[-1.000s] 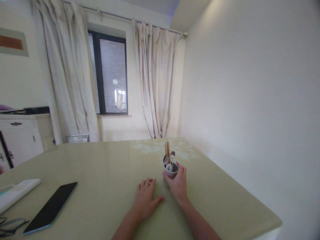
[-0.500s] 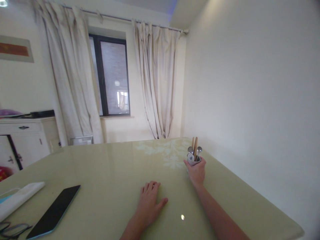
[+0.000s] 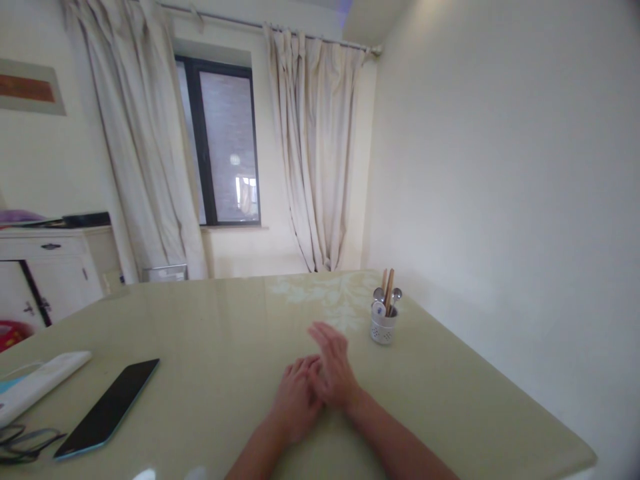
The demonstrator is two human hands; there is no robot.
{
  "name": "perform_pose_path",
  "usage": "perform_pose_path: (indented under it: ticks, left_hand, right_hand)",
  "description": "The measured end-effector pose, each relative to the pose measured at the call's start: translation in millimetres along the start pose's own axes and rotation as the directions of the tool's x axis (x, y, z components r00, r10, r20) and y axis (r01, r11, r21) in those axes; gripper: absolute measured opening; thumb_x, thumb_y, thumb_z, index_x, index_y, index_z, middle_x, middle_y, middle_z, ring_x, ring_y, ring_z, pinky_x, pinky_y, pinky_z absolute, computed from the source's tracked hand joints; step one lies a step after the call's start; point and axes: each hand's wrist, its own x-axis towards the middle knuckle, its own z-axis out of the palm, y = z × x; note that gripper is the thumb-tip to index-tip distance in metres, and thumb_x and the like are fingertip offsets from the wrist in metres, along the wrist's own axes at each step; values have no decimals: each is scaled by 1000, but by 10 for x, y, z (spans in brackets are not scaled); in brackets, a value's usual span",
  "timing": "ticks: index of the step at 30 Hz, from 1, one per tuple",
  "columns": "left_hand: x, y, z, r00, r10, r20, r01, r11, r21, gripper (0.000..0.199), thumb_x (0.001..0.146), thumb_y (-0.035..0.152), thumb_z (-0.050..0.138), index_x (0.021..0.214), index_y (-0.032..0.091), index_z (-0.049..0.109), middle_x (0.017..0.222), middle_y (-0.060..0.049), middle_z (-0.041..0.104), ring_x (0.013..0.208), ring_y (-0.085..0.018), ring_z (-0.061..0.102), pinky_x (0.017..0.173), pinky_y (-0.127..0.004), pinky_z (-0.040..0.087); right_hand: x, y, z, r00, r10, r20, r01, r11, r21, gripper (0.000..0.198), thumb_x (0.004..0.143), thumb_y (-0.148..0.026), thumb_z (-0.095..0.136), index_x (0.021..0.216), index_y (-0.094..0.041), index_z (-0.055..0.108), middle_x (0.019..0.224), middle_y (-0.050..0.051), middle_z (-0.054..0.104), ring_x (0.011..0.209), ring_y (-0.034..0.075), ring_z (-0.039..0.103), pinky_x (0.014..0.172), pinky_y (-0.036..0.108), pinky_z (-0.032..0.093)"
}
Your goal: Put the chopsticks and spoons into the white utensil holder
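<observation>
A light utensil cup (image 3: 383, 331) with a pierced pattern stands upright near the table's right side. It holds wooden chopsticks (image 3: 389, 290), metal spoons (image 3: 397, 294) and a white spoon (image 3: 379, 310) with a blue mark. My right hand (image 3: 335, 367) is left of the cup and apart from it, slightly blurred, fingers stretched out and holding nothing. It overlaps my left hand (image 3: 296, 400), which lies on the tabletop with its fingers loosely extended and nothing visible in them. The left thumb is partly hidden behind the right hand.
On the glossy pale green table (image 3: 210, 333), a dark tablet-like slab (image 3: 107, 410), a white power strip (image 3: 43, 383) and glasses (image 3: 27, 443) lie at the left. A white cabinet (image 3: 60, 273) stands beyond. A wall (image 3: 500, 200) borders the right side.
My right hand has let go of the utensil cup and moved left and nearer to me, over my left hand. The cup stays at the right. The view has tilted slightly down.
</observation>
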Motion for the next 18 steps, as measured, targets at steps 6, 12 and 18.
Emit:
perform_pose_path:
  ticks: [6,12,18]
  left_hand:
    - [2,-235,187,998,44,34,-44,999,-7,67,100,30,49,166,29,38,172,-8,43,157,-29,41,131,-54,35]
    - [-18,-281,237,987,161,-6,-161,985,-55,66,104,25,41,169,29,28,171,-8,43,160,-24,36,134,-49,31]
    - [15,-314,284,982,182,-44,-186,975,-122,61,107,30,40,168,27,31,166,-9,51,158,-23,40,133,-49,32]
  right_hand:
    - [-10,-206,312,842,-106,530,18,986,168,44,101,-56,56,118,-22,78,111,8,84,103,26,75,101,40,48]
    - [-28,-215,319,875,10,484,-19,1000,13,26,95,-38,61,101,-20,80,99,8,83,95,25,72,96,39,44]
    - [-43,-239,364,895,41,444,-7,997,-80,17,89,-31,61,83,-20,73,85,7,79,82,24,66,89,38,41]
